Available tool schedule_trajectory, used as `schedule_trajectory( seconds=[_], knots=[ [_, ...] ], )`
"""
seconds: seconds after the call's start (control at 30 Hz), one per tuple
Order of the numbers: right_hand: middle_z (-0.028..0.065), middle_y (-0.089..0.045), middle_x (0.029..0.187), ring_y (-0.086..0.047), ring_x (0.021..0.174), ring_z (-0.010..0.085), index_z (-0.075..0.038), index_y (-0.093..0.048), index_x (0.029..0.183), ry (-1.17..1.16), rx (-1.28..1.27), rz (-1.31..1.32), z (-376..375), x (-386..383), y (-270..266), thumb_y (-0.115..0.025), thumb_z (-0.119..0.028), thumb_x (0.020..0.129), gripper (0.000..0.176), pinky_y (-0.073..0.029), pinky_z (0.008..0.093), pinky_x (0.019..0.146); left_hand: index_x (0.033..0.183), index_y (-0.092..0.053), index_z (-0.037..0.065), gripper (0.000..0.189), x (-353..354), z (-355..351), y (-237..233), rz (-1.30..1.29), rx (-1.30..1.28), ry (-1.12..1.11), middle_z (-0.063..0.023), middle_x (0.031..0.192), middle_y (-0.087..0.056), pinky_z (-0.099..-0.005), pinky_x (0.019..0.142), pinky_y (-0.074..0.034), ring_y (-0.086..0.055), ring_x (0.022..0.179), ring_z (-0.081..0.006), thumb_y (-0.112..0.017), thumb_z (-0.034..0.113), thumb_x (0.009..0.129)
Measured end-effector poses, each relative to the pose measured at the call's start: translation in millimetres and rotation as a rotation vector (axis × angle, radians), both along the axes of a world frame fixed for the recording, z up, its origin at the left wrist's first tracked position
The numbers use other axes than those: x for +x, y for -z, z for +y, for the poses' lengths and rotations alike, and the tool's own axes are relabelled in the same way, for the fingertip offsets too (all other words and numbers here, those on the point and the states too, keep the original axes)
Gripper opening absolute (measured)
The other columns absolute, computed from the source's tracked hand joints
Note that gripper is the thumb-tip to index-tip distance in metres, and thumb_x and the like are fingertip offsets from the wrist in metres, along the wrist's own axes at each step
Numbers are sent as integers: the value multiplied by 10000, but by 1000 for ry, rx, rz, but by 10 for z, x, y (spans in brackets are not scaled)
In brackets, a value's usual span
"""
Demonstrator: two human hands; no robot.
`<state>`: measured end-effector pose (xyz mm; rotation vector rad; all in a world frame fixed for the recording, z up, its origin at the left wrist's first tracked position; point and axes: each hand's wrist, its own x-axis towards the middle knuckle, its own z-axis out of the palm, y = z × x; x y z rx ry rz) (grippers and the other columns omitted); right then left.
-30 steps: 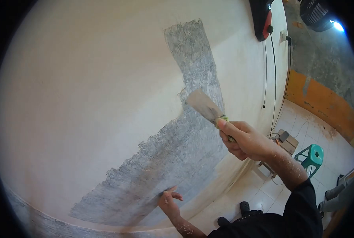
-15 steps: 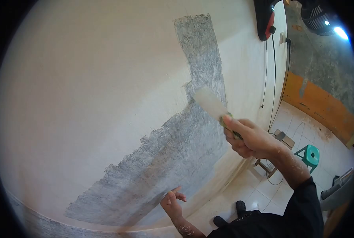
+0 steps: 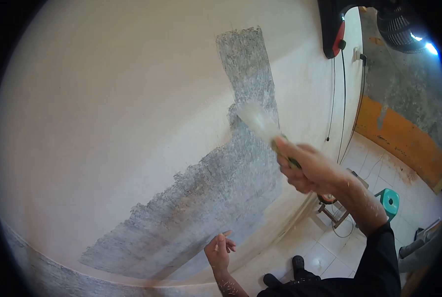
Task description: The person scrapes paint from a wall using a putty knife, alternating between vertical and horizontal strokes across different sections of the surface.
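Observation:
My right hand [image 3: 304, 166] is wrapped round the handle of a scraper [image 3: 258, 121] with a wide pale blade and a dark green grip. Its blurred blade points up and left, over the edge where grey scraped wall [image 3: 231, 163] meets cream paint [image 3: 122, 123]; whether it touches cannot be made out. Lower down, my left hand [image 3: 219, 249] is close to the grey patch with nothing visible in it. Its fingers are loosely bent and apart. Pale flecks cling to both forearms.
A teal stool [image 3: 390, 202] and a small wooden stool [image 3: 336, 216] stand on the tiled floor [image 3: 325, 245] at right. Cords [image 3: 343, 99] hang along the wall. A black and red fixture [image 3: 336, 39] is at the top, near a lit lamp [image 3: 404, 32].
The view has shifted slightly. The scraper blade has moved a little left along the patch's edge and looks more blurred. My left hand has turned slightly, its fingers still loosely bent.

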<state>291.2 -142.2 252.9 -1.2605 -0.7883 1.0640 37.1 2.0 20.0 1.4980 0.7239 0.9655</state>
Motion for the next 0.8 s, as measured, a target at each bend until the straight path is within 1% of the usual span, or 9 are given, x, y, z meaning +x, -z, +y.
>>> schedule_trajectory(
  seconds=[0.1, 0.2, 0.3, 0.33, 0.4, 0.5, 0.57, 0.63, 0.8],
  knots=[
    [-91, -313, 591, -234, 439, 18, -144, -424, 793, -15, 59, 1, 40, -124, -199, -403, -564, 1031, 484, -166, 223, 367, 1013, -706, -82, 525, 46, -21, 9, 24, -51, 17, -77, 645, -658, -234, 525, -411, -580, 532, -111, -553, 420, 1009],
    [-90, -317, 592, -233, 444, 17, -142, -425, 793, 10, -87, 8, -21, -86, 47, -395, -566, 1032, 487, -165, 223, 363, 1016, -708, -79, 511, 82, -41, 2, 24, -12, 52, -70, 648, -658, -240, 529, -412, -578, 539, -110, -555, 409, 1011],
    [-94, -311, 590, -228, 441, 13, -145, -423, 793, 4, -43, -37, -12, -190, -177, -397, -564, 1031, 483, -169, 220, 358, 1019, -710, -73, 477, 43, -54, -8, -10, -32, 80, -65, 651, -657, -245, 531, -413, -575, 545, -110, -552, 377, 1017],
    [-95, -309, 589, -228, 439, 13, -144, -423, 793, 4, -28, -46, -15, -212, -262, -400, -564, 1031, 483, -169, 219, 357, 972, -708, -67, 489, 87, -60, -26, -2, -7, 71, -68, 644, -656, -244, 522, -415, -579, 530, -113, -540, 389, 1020],
    [-95, -307, 589, -231, 437, 13, -145, -427, 794, 34, -39, -28, -41, -145, -111, -412, -559, 1029, 476, -171, 219, 355, 879, -705, -55, 527, 48, -110, -44, 45, 33, 49, -75, 631, -655, -242, 502, -419, -587, 502, -120, -515, 414, 1026],
    [-96, -304, 587, -236, 437, 15, -147, -432, 793, -2, -14, 15, 25, -190, -160, -428, -564, 1023, 476, -168, 220, 358, 1004, -720, -61, 441, -103, -133, -62, -19, -43, 26, -59, 641, -656, -245, 528, -408, -572, 529, -106, -552, 347, 1019],
    [-97, -302, 587, -238, 439, 16, -149, -433, 791, -5, 12, 7, 17, -159, -205, -436, -570, 1018, 479, -163, 221, 361, 1001, -721, -60, 441, -190, -111, -82, 19, -55, -1, -60, 636, -655, -244, 523, -408, -570, 522, -106, -551, 347, 1018],
    [-98, -301, 587, -238, 440, 16, -150, -431, 790, 18, 24, -8, 25, -117, -37, -440, -577, 1014, 483, -156, 222, 366, 994, -722, -59, 443, -192, -152, -151, 61, -37, -28, -63, 629, -652, -240, 514, -412, -568, 517, -108, -549, 348, 1020],
    [-98, -299, 589, -232, 443, 16, -145, -429, 788, 14, 16, -68, 62, -191, -66, -443, -591, 1009, 498, -149, 222, 368, 1000, -720, -59, 452, -335, -114, -161, 34, -48, -23, -63, 631, -650, -239, 516, -405, -567, 516, -108, -547, 358, 1023]
  ],
)
